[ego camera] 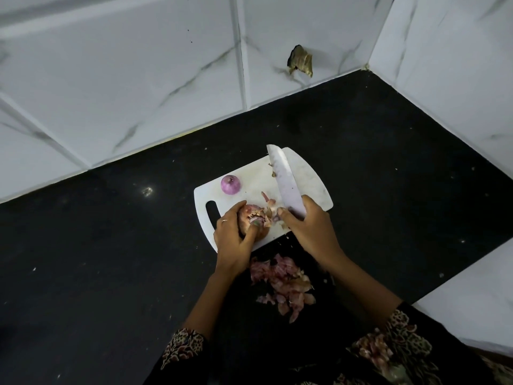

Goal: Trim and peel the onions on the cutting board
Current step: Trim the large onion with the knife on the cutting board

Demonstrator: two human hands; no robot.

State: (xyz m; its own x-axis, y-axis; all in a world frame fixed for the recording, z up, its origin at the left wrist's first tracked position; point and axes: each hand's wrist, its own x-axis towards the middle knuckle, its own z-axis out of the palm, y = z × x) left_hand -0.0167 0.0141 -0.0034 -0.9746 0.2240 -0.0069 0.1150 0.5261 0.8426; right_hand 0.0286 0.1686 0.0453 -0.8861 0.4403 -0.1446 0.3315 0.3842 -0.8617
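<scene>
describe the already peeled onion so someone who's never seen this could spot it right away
Find the white cutting board on the black counter. The peeled onion sits alone near its far left corner, untouched. It is smooth and shiny purple, unlike the papery brown onion gripped in the left hand.

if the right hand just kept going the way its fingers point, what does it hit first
Probably the half-peeled onion held by the left hand: the right hand, gripping the knife, reaches left toward it, loose skin between them. Depth is uncertain.
</scene>
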